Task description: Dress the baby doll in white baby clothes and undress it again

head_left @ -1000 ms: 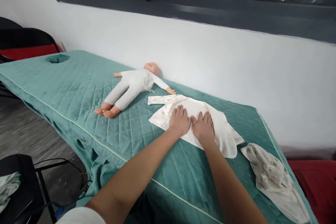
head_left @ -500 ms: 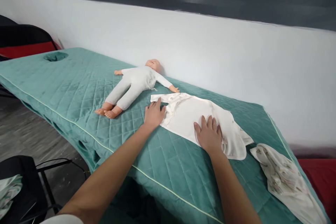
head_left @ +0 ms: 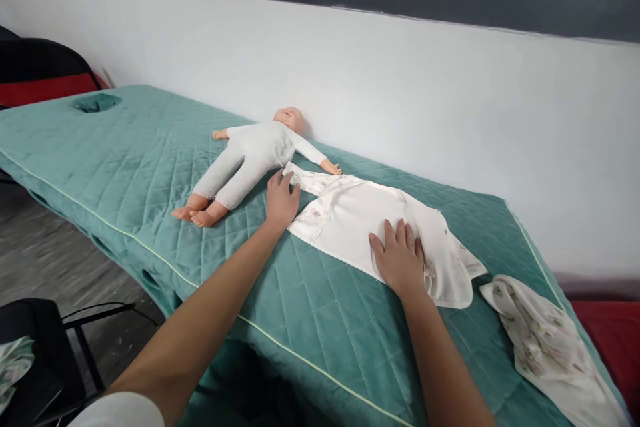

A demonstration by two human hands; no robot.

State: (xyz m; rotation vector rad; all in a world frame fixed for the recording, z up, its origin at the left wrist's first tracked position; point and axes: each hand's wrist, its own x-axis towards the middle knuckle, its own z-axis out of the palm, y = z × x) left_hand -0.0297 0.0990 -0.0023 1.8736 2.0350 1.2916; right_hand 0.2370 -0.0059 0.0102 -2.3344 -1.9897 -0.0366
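Observation:
A white baby top (head_left: 360, 213) with a faint print lies spread on the green quilted bed cover (head_left: 320, 320). My left hand (head_left: 283, 199) is at its left end, with bent fingers on the cuff of the outstretched sleeve (head_left: 313, 180); the fingertips are partly hidden. On the body of the top my right hand (head_left: 400, 260) rests flat, fingers spread, holding nothing. Just beyond my left hand a baby doll (head_left: 253, 150) in a white cloth body lies on its back, its head toward the wall and one arm close to the top.
A printed white cloth garment (head_left: 545, 340) lies crumpled at the bed's right end. The white wall (head_left: 400, 100) runs along the far side. A face hole (head_left: 97, 103) opens in the bed at left. A black chair (head_left: 37, 340) with folded cloth stands at lower left.
My left hand has moved left, and the sleeve's cuff has swung up and away toward the doll. My right hand stays on the top. The view has tilted slightly downward.

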